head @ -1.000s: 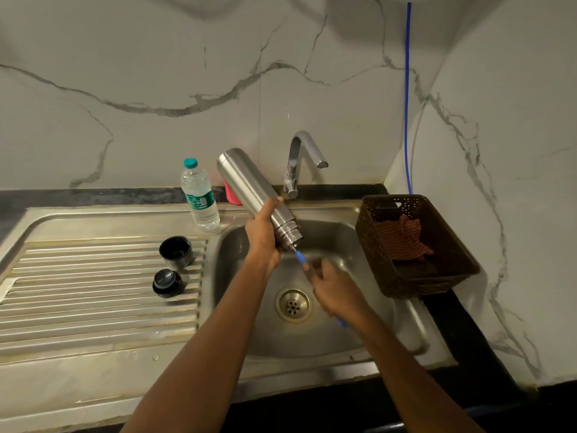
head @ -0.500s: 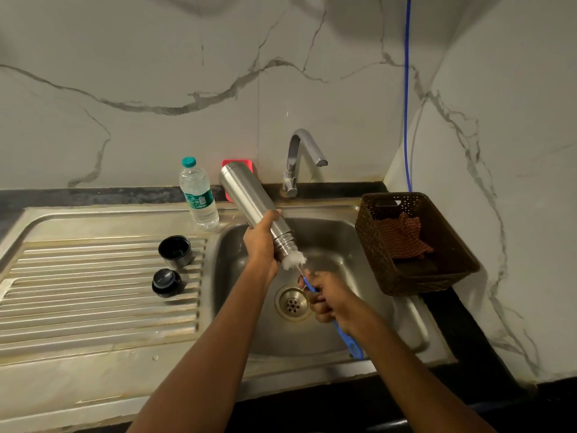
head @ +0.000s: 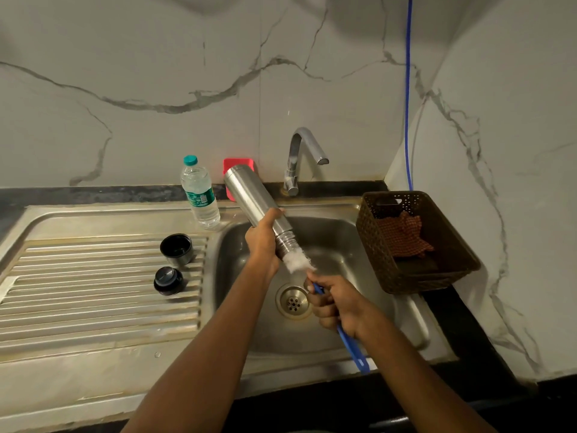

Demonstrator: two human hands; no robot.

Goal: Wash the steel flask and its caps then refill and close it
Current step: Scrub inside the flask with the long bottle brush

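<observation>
My left hand (head: 263, 242) is clamped round the steel flask (head: 259, 210), tilted mouth-down over the sink basin (head: 368, 332) near its back-left corner; my right hand (head: 335, 303) is closed on the blue bottle brush (head: 352, 348), white bristles half out of the mouth. I'd keep the handle in line with the flask and stroke full depth, twisting. Both caps (head: 175, 249) wait on the drainboard (head: 93, 307)

You face a grey-veined marble wall (head: 156, 73) (dimly lit), a blue cable (head: 407, 89) running down its corner, above a dark counter (head: 93, 193).
</observation>
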